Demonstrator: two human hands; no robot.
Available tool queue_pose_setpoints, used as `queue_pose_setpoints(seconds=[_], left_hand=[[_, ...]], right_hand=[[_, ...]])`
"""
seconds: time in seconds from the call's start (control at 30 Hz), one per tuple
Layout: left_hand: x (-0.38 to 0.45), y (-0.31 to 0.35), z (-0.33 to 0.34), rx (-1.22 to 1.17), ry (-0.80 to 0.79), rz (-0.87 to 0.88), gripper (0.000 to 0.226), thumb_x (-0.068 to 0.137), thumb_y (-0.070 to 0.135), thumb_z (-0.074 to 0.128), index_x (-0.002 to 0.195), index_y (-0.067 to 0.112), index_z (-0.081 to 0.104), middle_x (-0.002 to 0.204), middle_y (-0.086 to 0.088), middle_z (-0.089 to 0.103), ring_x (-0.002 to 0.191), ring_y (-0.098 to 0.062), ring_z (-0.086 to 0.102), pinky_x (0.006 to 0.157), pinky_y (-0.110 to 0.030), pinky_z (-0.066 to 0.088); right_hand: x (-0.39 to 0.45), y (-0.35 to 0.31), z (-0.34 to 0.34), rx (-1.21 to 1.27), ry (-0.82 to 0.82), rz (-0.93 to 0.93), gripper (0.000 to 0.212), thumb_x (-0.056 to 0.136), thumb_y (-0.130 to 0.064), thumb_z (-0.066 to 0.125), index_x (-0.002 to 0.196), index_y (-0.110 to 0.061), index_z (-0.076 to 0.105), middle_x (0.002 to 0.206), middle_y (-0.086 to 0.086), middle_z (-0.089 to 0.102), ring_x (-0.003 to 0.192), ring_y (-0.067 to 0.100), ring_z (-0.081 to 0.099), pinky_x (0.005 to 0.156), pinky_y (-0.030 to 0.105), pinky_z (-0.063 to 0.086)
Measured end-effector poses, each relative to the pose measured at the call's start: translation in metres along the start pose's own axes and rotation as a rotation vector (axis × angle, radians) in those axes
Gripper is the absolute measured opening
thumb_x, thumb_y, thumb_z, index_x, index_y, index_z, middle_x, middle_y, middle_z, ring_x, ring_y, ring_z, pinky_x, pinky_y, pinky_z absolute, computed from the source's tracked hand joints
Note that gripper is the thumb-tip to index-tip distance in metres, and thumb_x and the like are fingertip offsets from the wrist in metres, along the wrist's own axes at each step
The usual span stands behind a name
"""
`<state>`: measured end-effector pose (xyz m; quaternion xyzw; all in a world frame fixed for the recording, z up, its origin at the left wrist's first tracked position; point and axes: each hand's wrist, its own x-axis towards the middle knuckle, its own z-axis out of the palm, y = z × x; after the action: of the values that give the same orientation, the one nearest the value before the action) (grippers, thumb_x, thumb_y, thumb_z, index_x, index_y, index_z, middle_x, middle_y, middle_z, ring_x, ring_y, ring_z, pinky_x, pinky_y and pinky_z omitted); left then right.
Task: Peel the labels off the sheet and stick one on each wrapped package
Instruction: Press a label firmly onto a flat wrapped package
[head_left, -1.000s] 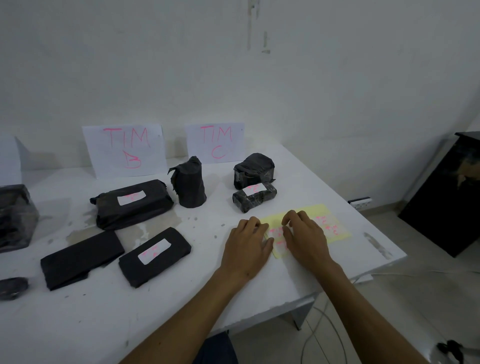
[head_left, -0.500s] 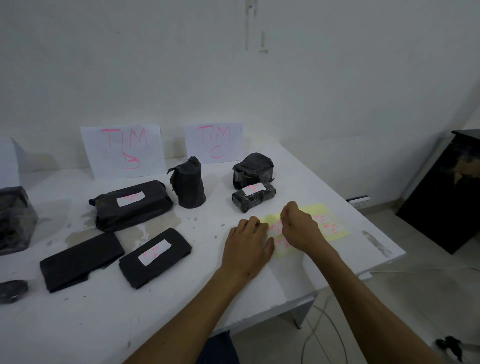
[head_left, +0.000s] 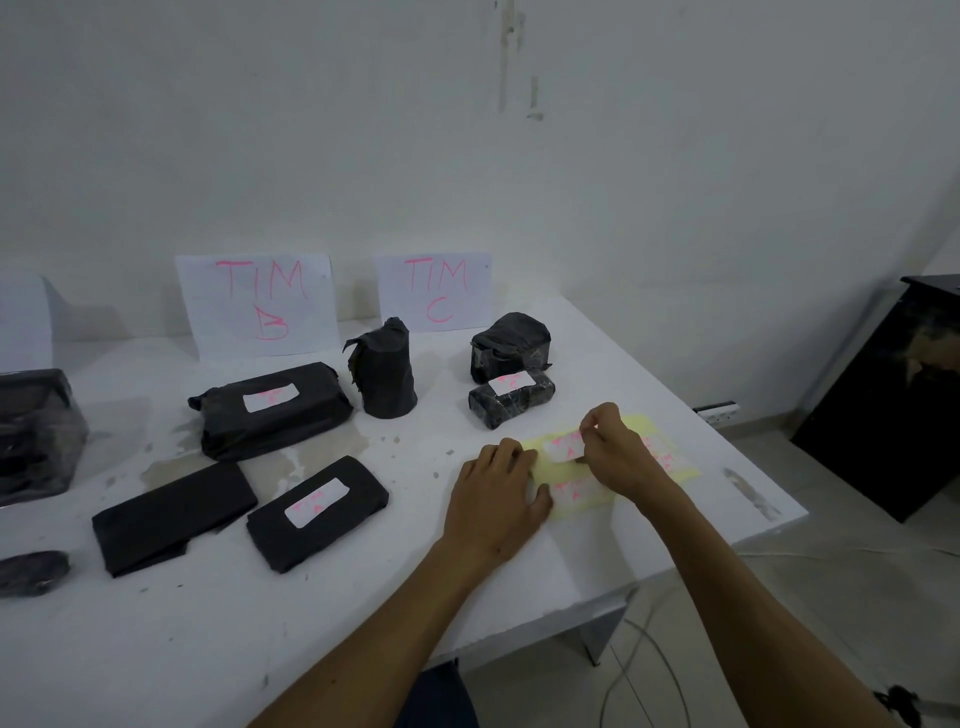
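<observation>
Right hand (head_left: 621, 457) is pinching a white label (head_left: 567, 447) between thumb and forefinger, fingers (head_left: 597, 418) curled tight on its right end. The label is lifting partly off the yellow backing sheet (head_left: 535, 460), its left end close to or touching the sheet; cannot tell which. Pink writing is showing on it.

Left hand (head_left: 496, 496) is lying flat, fingers nearly straight and close together, pressing the sheet's left edge down onto the white worktop (head_left: 467, 597). Another label (head_left: 574, 488) is sitting on the sheet just right of the left thumb.

Black wrapped packages on the worktop:
- long package (head_left: 272, 408), labelled, mid-left
- flat package (head_left: 318, 512), labelled, nearest the left hand
- flat unlabelled package (head_left: 174, 517) just beside it on the left
- upright package (head_left: 385, 371), no label visible
- small package (head_left: 511, 399), labelled, just beyond the sheet
- blocky package (head_left: 511, 345) behind it, touching or nearly so, no label visible

Two paper signs are leaning on the wall: "TIM B" (head_left: 257, 304) and "TIM C" (head_left: 434, 291).
</observation>
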<state>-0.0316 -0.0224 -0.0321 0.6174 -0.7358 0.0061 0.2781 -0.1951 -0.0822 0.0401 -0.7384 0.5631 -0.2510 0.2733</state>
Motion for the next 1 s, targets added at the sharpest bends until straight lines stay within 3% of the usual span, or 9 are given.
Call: queue_pose_setpoints(seconds=[0.1, 0.2, 0.33, 0.5, 0.67, 1.0], left_hand=[[0.001, -0.002, 0.0, -0.043, -0.028, -0.001, 0.051, 0.094, 0.048, 0.042, 0.131, 0.015, 0.053, 0.127, 0.002, 0.051, 0.112, -0.019, 0.048, 0.095, -0.035, 0.043], [0.002, -0.003, -0.005, -0.235, -0.002, -0.068, 0.042, 0.095, 0.04, 0.044, 0.127, 0.014, 0.054, 0.123, 0.001, 0.054, 0.108, -0.016, 0.05, 0.091, -0.031, 0.045], [-0.004, -0.001, -0.022, -0.549, 0.17, -0.266, 0.022, 0.098, 0.031, 0.049, 0.111, 0.017, 0.06, 0.109, 0.005, 0.061, 0.1, -0.009, 0.056, 0.082, -0.01, 0.041], [-0.018, -0.01, -0.048, -0.733, 0.221, -0.378, 0.009, 0.095, 0.028, 0.061, 0.097, 0.02, 0.063, 0.091, 0.006, 0.071, 0.085, -0.009, 0.067, 0.074, -0.024, 0.055], [-0.027, -0.035, -0.091, -0.674, 0.283, -0.501, 0.01, 0.089, 0.032, 0.069, 0.088, 0.022, 0.068, 0.079, 0.008, 0.071, 0.075, -0.008, 0.068, 0.074, -0.029, 0.06], [-0.082, -0.122, -0.163, -0.58, 0.31, -0.689, 0.011, 0.087, 0.025, 0.074, 0.096, 0.02, 0.078, 0.081, 0.011, 0.072, 0.074, -0.004, 0.068, 0.074, -0.023, 0.059]], right_hand=[[-0.007, -0.003, -0.002, 0.056, 0.066, 0.007, 0.015, 0.104, -0.011, 0.037, 0.106, 0.002, 0.044, 0.094, 0.019, 0.059, 0.083, 0.039, 0.058, 0.063, 0.034, 0.04], [-0.016, -0.01, 0.004, 0.086, 0.13, -0.055, 0.012, 0.104, -0.014, 0.043, 0.103, -0.003, 0.05, 0.087, 0.002, 0.058, 0.079, 0.027, 0.056, 0.063, 0.029, 0.045], [-0.025, -0.025, 0.016, 0.172, 0.138, -0.12, 0.005, 0.101, -0.015, 0.05, 0.1, -0.011, 0.053, 0.093, -0.004, 0.061, 0.087, 0.021, 0.062, 0.073, 0.042, 0.056], [-0.028, -0.047, 0.034, 0.248, 0.112, -0.179, 0.002, 0.098, -0.015, 0.057, 0.097, -0.014, 0.055, 0.094, -0.005, 0.064, 0.09, 0.011, 0.064, 0.073, 0.033, 0.059], [-0.029, -0.08, 0.063, 0.337, 0.072, -0.262, 0.005, 0.096, -0.016, 0.06, 0.096, -0.014, 0.055, 0.093, -0.002, 0.065, 0.084, 0.014, 0.068, 0.063, 0.023, 0.057], [-0.029, -0.155, 0.143, 0.404, -0.064, -0.28, 0.01, 0.095, -0.017, 0.063, 0.104, -0.019, 0.06, 0.099, -0.003, 0.067, 0.078, 0.007, 0.071, 0.072, 0.023, 0.06]])
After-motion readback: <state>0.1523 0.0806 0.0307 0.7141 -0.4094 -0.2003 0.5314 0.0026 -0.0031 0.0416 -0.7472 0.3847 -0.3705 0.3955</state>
